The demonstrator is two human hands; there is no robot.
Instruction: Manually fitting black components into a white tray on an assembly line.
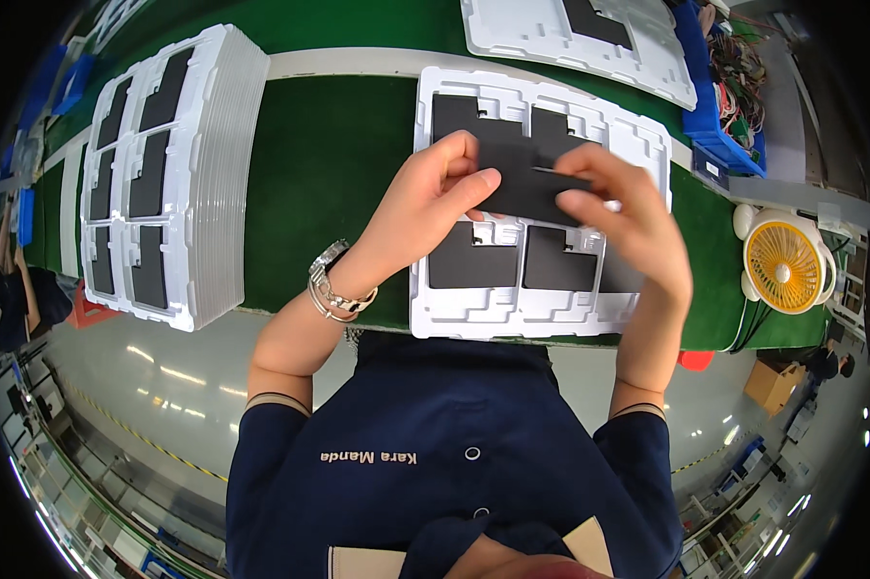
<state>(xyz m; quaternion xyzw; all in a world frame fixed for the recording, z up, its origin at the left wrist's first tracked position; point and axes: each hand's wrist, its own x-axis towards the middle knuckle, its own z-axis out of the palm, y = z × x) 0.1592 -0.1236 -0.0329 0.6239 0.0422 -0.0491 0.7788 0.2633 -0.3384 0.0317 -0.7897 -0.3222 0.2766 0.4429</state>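
6 dark pieces (148, 172) nest in recesses atop the tray stack (230, 183), likely to stop sliding. The left hand (435, 198) pinches a black plate (524, 189) above the white tray (464, 317), seemingly steadying it; whether the right hand (635, 210), blurred at the plate's right end, grips, I cannot tell.

Black panels (522, 197) are standing out against the white tray (469, 317), the bench (324, 174) is showing deep green, and the fan (785, 261) is flaunting yellow framed in white.

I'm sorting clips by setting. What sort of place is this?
Most likely a factory workroom: there's a green workbench, a stack of white trays holding black flat pieces, and a blue bin of wires.
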